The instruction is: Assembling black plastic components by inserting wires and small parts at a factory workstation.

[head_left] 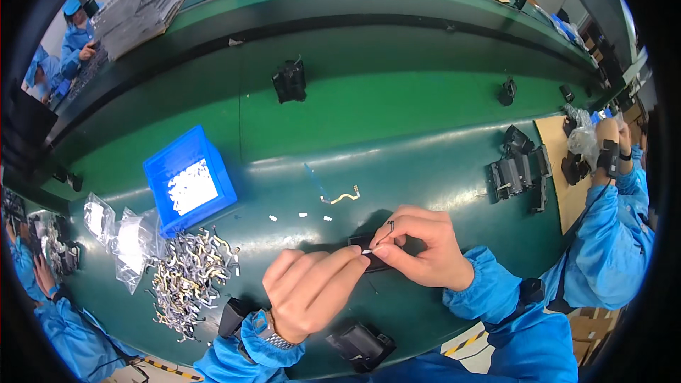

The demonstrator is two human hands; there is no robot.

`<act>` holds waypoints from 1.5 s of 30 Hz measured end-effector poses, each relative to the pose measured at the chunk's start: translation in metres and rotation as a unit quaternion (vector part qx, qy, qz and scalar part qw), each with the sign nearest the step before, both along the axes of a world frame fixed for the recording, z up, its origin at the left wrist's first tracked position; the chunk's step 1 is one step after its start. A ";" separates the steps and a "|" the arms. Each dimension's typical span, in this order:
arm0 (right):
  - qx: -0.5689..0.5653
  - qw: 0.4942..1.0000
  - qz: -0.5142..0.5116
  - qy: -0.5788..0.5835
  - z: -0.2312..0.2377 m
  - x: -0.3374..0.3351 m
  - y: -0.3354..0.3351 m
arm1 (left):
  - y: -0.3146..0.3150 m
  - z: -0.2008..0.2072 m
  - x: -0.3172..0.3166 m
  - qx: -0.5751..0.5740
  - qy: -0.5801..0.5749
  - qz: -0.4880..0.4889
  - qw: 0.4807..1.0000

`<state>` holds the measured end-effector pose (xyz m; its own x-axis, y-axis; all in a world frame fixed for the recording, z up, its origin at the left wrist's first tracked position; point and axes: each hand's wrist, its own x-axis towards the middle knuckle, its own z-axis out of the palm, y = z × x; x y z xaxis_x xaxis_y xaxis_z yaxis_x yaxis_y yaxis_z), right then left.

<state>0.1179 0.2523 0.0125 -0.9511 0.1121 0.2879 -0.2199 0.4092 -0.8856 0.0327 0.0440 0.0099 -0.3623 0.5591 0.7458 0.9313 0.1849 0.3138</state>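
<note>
My left hand (pixel 312 287) and my right hand (pixel 422 245) meet over the table, fingertips almost touching. Pinched in my left fingertips is a tiny white piece (pixel 367 251). A thin dark wire (pixel 389 228) loops up from my right thumb and forefinger, which are closed on it. Beneath both hands lies a black plastic part (pixel 379 261), mostly hidden by the fingers. Beyond them rest several small white pieces (pixel 303 215) and a yellowish flex cable (pixel 342 199) with a clear blue strip. Close to my body sits a black plastic housing (pixel 362 345).
Left of my hands are a heap of small flex cables (pixel 188 276), a blue bin (pixel 225 183) of white pieces and clear plastic bags (pixel 131 245). Several black housings (pixel 516 170) stand at right by a cardboard sheet (pixel 550 138). Co-workers' arms (pixel 613 220) flank me.
</note>
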 end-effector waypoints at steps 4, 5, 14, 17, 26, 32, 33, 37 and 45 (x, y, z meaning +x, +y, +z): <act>-0.029 0.999 -0.006 -0.037 0.003 0.002 -0.006 | 0.002 0.002 0.003 0.000 -0.017 0.026 1.000; -0.006 1.000 0.003 -0.002 0.000 0.002 -0.006 | 0.002 0.001 0.004 0.001 -0.022 0.032 0.999; 0.083 0.994 0.008 0.069 0.005 -0.004 -0.010 | -0.003 0.001 0.001 -0.014 -0.062 0.026 0.998; 0.076 0.994 0.002 0.079 0.007 -0.004 -0.009 | -0.011 0.015 -0.004 -0.018 -0.077 0.058 0.995; 0.073 0.995 -0.021 0.068 -0.001 0.001 0.003 | -0.049 0.026 -0.065 -0.018 0.069 0.349 0.934; 0.335 0.937 0.010 0.100 0.009 0.001 -0.003 | -0.001 0.029 -0.001 -0.051 -0.135 -0.012 0.989; 0.328 0.938 0.018 0.110 0.008 0.000 -0.008 | -0.002 0.024 -0.001 -0.052 -0.135 -0.017 0.989; 0.290 0.951 0.026 0.105 0.006 -0.004 -0.015 | -0.007 0.021 -0.005 -0.044 -0.170 -0.018 0.984; -0.048 0.994 0.094 0.017 0.010 0.002 0.002 | -0.003 0.011 -0.001 0.076 -0.395 -0.089 0.911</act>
